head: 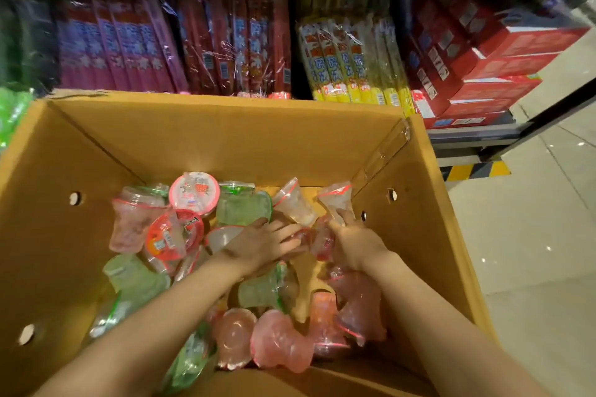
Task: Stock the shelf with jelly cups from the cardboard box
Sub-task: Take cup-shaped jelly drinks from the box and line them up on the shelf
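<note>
At the far left edge, green packs (11, 113) sit beside the cardboard box (225, 126), which stands open in front of the shelf (471, 135). Loose jelly cups (135, 280) in green, pink and red lie jumbled on the box floor, some on their sides, one red-lidded cup (194, 192) face up near the back. The left hand (263, 243) reaches into the middle of the heap, its grip laid with fingers stretched over a pink cup (301, 237); whether it clamps that cup cannot be told. Just beside it, the right hand (353, 243) has its grip curled round a clear cup with red trim (335, 198). Behind the box, the shelf carries purple and red packets (174, 39), then yellow packets (351, 61), then stacked red cartons (477, 68) at the right.
</note>
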